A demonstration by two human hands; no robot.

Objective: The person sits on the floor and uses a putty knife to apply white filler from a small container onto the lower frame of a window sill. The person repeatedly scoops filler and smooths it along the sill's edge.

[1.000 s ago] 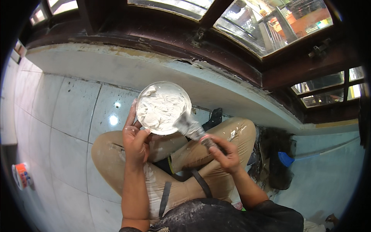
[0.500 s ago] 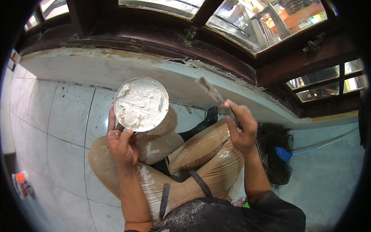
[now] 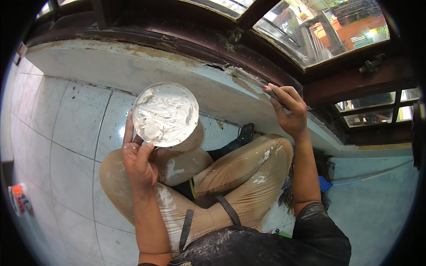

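Observation:
My left hand supports a round, shallow container from below, its thumb at the near rim. White putty is spread thick inside the container. Over the ledge below the window, my right hand grips a putty knife, fingers wrapped round its handle. The knife's blade lies against the ledge, close under the dark wooden window frame; the blade's outline blends with the putty-smeared surface. A dark gap shows in the ledge just left of the blade.
My crossed legs in stained tan trousers are on the tiled floor. A small tub with an orange label stands far left. At right lie a blue broom head with a long handle and dark material. Window panes rise above the ledge.
My right hand has moved up and to the right with the putty knife, bringing it from mid-air to the ledge. My left hand still holds the container at nearly the same place.

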